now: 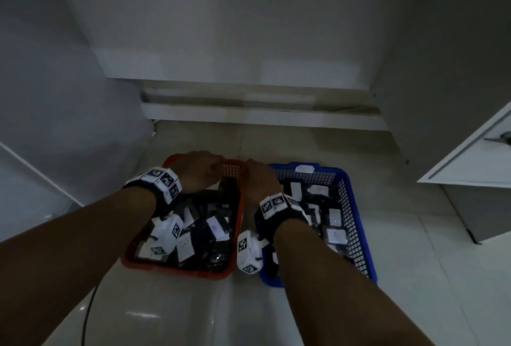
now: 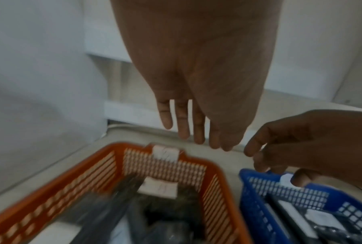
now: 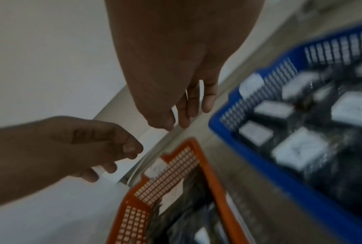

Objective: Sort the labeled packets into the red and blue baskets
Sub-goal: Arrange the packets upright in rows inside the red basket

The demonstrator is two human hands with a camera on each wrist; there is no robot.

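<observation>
Two baskets [image 1: 359, 224] side by side on the floor [image 1: 276, 315]; packets [image 1: 336, 236] inside both.

A red basket [image 1: 240, 215] and a blue basket [image 1: 359, 224] sit side by side on a pale floor, close together but not touching. The red one lies at about seven o'clock from the picture's centre, the blue one at about five o'clock. Both are rectangular plastic baskets with slotted mesh walls, and each carries a small white tag on the rim of its far end. Both are filled with dark, glossy packets [image 1: 218, 228], each bearing a white rectangular label. The packets lie flat or slightly tilted, overlapping in loose heaps. Label markings are too blurred to read.
</observation>
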